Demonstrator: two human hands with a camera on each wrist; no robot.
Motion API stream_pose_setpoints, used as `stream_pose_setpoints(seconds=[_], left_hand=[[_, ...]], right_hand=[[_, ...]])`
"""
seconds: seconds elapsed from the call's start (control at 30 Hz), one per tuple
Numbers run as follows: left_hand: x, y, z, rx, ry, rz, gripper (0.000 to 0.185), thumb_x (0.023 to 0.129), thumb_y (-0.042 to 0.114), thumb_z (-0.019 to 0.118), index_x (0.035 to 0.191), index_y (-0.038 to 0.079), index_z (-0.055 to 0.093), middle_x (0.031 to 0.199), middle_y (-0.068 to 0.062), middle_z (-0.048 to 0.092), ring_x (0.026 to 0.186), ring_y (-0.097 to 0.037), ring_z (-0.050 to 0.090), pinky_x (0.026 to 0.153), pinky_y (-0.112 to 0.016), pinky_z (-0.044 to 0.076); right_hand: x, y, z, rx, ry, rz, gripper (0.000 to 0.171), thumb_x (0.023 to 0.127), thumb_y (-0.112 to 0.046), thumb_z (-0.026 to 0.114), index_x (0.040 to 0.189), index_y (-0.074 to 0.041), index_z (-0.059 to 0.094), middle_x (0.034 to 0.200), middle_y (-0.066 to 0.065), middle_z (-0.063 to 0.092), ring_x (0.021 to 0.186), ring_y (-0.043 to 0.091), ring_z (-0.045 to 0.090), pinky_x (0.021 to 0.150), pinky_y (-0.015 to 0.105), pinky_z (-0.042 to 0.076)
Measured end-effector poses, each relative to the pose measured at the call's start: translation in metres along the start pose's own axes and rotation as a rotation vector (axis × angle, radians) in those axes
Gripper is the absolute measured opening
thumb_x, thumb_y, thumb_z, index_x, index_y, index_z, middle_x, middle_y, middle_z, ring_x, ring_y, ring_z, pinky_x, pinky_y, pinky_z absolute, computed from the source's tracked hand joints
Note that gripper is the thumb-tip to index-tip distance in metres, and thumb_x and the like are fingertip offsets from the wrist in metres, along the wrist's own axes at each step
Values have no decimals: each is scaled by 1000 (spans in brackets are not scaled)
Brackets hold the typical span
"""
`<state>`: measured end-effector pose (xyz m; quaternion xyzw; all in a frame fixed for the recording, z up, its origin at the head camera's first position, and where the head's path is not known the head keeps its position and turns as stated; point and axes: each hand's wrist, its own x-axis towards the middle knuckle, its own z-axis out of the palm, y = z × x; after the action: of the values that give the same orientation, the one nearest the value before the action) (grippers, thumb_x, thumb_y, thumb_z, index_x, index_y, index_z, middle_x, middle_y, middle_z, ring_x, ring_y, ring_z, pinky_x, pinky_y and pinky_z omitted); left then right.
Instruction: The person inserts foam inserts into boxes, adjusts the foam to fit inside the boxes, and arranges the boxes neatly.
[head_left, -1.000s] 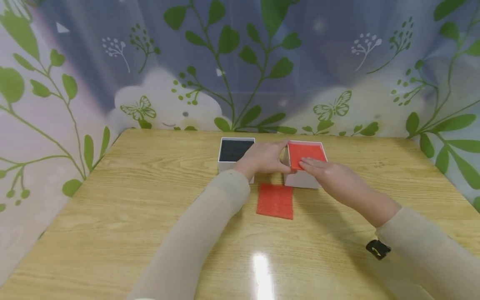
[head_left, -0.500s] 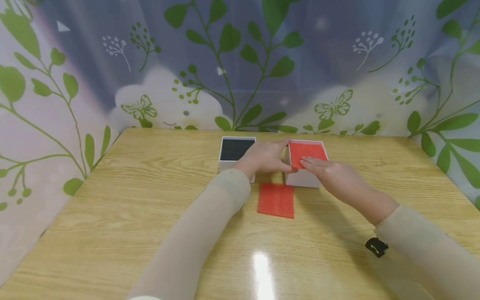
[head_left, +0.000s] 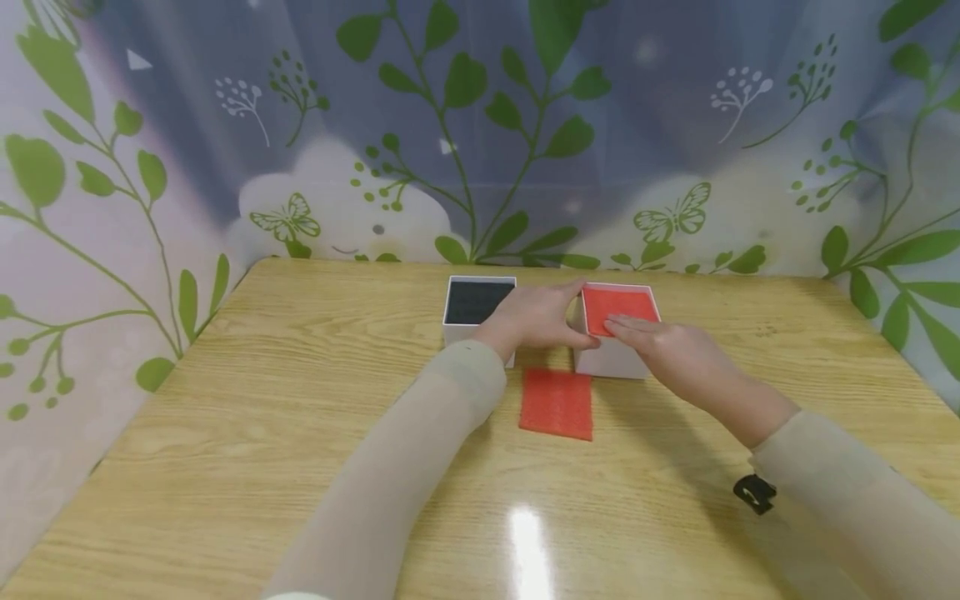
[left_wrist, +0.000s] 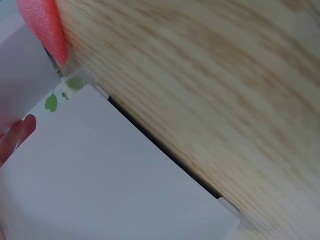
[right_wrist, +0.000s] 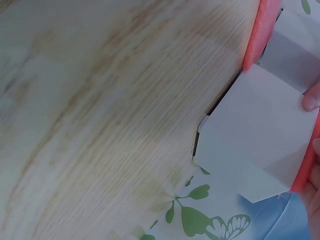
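My left hand (head_left: pixel 536 319) holds the right-hand white box (head_left: pixel 611 361) from its left side, thumb at the near corner and a finger at the far one. With fingers extended, my right hand (head_left: pixel 678 354) presses on a red foam sheet (head_left: pixel 618 304) lying in that box's open top. The sheet's red edge (right_wrist: pixel 306 160) shows along the rim in the right wrist view. Another red foam sheet (head_left: pixel 557 404) lies flat on the table before the boxes. A second white box (head_left: pixel 455 335) with a black insert (head_left: pixel 478 302) stands left, partly hidden by my left hand.
The wooden table (head_left: pixel 247 433) carries both boxes toward its back edge, with a narrow gap between them. A leaf-and-butterfly patterned curtain (head_left: pixel 405 167) hangs behind and at both sides. A black strap piece (head_left: pixel 754 493) shows beneath my right sleeve.
Both hands keep their places on the box, and the red sheet stays in its top. Only a slight shift of the whole head view is visible.
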<state>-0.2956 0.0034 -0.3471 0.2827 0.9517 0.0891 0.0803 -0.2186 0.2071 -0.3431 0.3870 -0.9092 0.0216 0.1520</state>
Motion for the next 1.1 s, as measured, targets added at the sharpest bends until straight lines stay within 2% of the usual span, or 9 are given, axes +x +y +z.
stream_pose_setpoints(seconds=[0.33,0.53,0.77,0.83,1.0,1.1], left_hand=[[2,1,-1,16,5,11,97,76,73,51,151,23,17,145,7,38,123,-12,45,96,-33,39],[2,0,1,23,7,4,97,76,74,50,151,23,16,145,7,37,123,-12,46,96,-33,39],[3,-1,2,2,-9,-2,99,74,75,51,151,23,16,146,7,36,123,-13,46,96,-34,39],[3,-2,2,9,-14,-6,99,74,76,50,151,23,15,146,7,36,123,-12,46,96,-34,39],[2,-1,1,19,-4,2,97,76,74,50,151,22,16,145,6,39,123,-12,46,96,-33,39],[1,-1,1,16,-5,8,96,76,73,50,151,21,17,144,5,40,122,-12,47,97,-32,39]], right_hand=[[0,4,1,-24,-3,2,55,75,15,67,126,0,57,120,18,60,99,33,62,49,33,50],[1,5,1,-9,-26,14,55,75,16,66,127,-1,56,121,18,59,99,33,62,49,32,50],[2,5,3,26,-77,38,55,77,14,65,129,0,54,125,19,56,107,35,58,64,39,53],[1,3,3,29,-83,43,56,78,14,64,131,0,52,127,19,54,109,35,56,61,38,53],[-5,-3,4,21,-57,17,59,79,13,63,135,2,47,132,22,49,117,38,50,73,45,51],[-11,-9,3,16,-36,-8,62,78,13,64,136,2,45,135,23,46,120,38,47,84,51,46]])
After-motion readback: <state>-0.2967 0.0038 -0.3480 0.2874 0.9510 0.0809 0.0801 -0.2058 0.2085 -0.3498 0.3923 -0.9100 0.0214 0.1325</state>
